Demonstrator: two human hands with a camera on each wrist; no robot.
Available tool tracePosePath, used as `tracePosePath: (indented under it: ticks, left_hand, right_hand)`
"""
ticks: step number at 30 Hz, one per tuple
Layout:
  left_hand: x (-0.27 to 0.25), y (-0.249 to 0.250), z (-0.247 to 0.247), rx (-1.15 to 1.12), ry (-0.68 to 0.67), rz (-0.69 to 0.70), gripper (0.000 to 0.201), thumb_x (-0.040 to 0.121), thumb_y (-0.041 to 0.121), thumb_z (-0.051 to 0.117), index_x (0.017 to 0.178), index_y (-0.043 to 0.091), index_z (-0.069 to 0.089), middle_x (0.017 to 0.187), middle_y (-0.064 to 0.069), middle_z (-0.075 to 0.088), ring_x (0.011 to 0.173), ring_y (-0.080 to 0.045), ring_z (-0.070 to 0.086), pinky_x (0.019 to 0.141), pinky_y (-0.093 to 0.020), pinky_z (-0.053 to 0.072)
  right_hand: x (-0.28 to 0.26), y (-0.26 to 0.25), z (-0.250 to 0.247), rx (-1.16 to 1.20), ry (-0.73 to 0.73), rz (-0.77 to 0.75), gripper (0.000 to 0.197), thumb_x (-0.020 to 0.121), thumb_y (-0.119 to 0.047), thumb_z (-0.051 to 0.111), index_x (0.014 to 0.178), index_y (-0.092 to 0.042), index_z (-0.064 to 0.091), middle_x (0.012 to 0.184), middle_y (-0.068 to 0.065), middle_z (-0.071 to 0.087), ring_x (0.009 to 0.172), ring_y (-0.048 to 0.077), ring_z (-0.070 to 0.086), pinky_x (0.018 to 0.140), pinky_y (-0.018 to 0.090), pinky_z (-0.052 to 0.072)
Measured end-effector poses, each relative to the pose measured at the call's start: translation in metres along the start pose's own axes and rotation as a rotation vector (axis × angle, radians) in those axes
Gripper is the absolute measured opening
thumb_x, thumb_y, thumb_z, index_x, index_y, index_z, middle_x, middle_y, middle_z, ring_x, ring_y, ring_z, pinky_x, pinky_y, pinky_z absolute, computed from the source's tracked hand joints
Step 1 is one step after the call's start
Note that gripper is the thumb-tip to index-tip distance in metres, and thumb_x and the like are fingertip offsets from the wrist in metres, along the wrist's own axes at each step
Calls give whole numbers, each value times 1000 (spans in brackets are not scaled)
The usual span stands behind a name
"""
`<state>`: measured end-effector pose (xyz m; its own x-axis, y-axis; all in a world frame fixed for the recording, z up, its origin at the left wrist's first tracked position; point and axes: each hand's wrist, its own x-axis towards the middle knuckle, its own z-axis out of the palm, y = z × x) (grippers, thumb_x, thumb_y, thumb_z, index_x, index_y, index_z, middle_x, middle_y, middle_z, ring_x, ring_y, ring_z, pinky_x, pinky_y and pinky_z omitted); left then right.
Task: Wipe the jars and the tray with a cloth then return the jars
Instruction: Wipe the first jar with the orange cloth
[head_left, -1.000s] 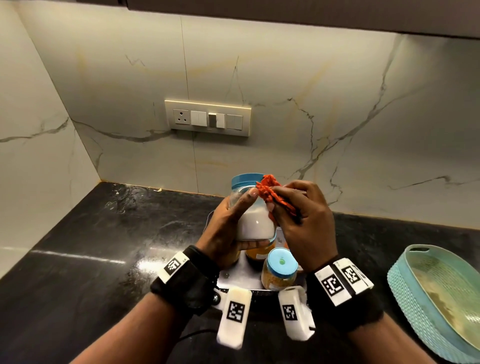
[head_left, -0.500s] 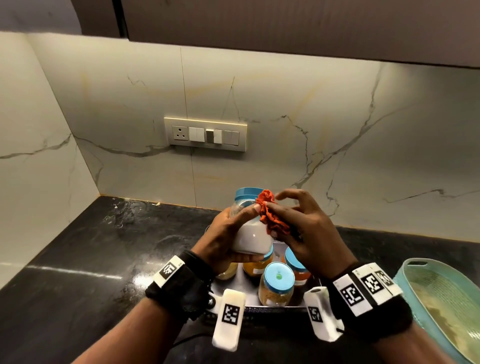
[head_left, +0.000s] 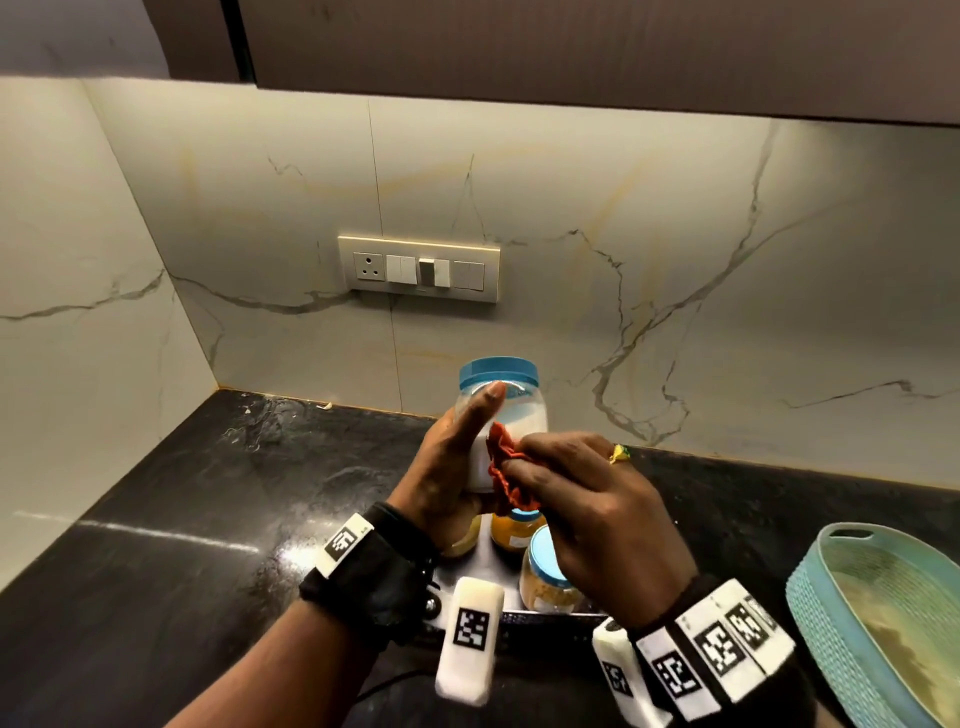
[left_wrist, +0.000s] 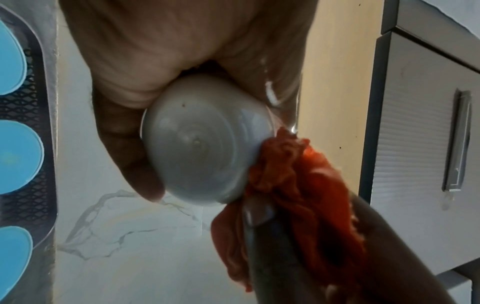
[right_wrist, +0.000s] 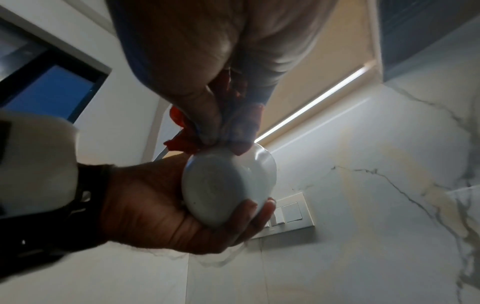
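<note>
Left hand (head_left: 447, 467) fingers (right_wrist: 259, 211) curled round a white-filled jar (head_left: 511, 415), held upright above the tray (head_left: 498, 558); right hand (head_left: 597, 519) fingers pinch a bunched orange cloth (head_left: 506, 478) against the jar's side. Other jars (head_left: 545, 571) stand on the tray directly below, near the worktop (head_left: 208, 519) front edge. Teal basket (head_left: 831, 623) well apart, right; bare worktop left.

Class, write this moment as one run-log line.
step: wiping jar | left hand: holds white-filled jar above metal tray | right hand: presses orange cloth to jar side | other jars: on tray
</note>
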<state>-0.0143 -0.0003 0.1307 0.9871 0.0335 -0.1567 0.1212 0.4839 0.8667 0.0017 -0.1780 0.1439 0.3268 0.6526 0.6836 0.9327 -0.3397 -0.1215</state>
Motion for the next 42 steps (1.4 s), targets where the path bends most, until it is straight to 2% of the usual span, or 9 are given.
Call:
tracePosePath:
  ticks: [7,10,13,16,20,26,31,37,42]
  left_hand:
    - [-8,-7,10,-44,11,8,59,77,55,72,127,26,66,113,-11,73,94,-25,72,85,-52,57]
    - [-7,-2,8,-102,-13,-24,64,82,58,67,128,15,65,107,-13,72,91,-24,70,93,-52,55]
    - [-5,3,0,-116,-45,-8,80,79,59,71,137,5,57,98,-11,69,79,-21,68,68,-38,60]
    - [-7,5,2,-47,-70,-9,85,63,61,82,131,14,63,109,-14,73,90,-24,72,88,-49,57]
    - [-6,7,9,-53,-83,7,94,46,64,91,128,22,67,119,-16,71,100,-30,72,82,-49,60]
    - [-10,12,-2,-107,-118,4,96,58,59,91,138,16,58,129,-22,67,114,-38,68,96,-55,56]
    - [-14,12,0,-31,-4,-35,59,89,56,56,136,21,61,131,-20,67,124,-43,62,110,-66,40]
    - [-19,1,8,-61,9,-46,48,84,51,59,127,29,63,120,-15,71,105,-33,68,93,-60,52]
    - [-16,-5,4,-64,47,-34,47,86,49,70,127,27,63,115,-13,74,100,-30,73,83,-54,60]
  right_hand:
    - [23,37,-10,282,197,312,39,73,5,79,106,-16,75,106,-2,70,98,8,64,87,30,55]
    - [14,15,-11,168,153,123,35,77,3,73,107,-15,75,110,1,69,100,19,64,87,32,55]
    - [5,0,-8,87,69,-76,36,76,4,72,107,-15,76,115,3,68,102,25,64,87,31,54]
    - [17,23,-9,212,173,99,35,76,8,76,104,-15,76,109,2,69,100,15,64,87,24,52]
    - [33,36,-11,348,271,335,38,75,8,76,104,-17,75,106,-4,69,99,6,64,88,24,54]
    - [21,21,-4,407,285,316,42,79,7,74,110,-21,73,111,-4,67,106,6,62,92,18,51]
    - [22,21,-1,382,274,328,37,80,2,77,108,-21,73,108,-3,68,102,8,63,90,21,53]
    - [19,16,-7,541,231,487,64,80,2,75,135,-26,56,108,-9,69,99,3,68,81,20,57]
    - [18,19,-8,939,303,547,36,85,6,69,115,-14,71,112,15,67,95,28,71,74,44,63]
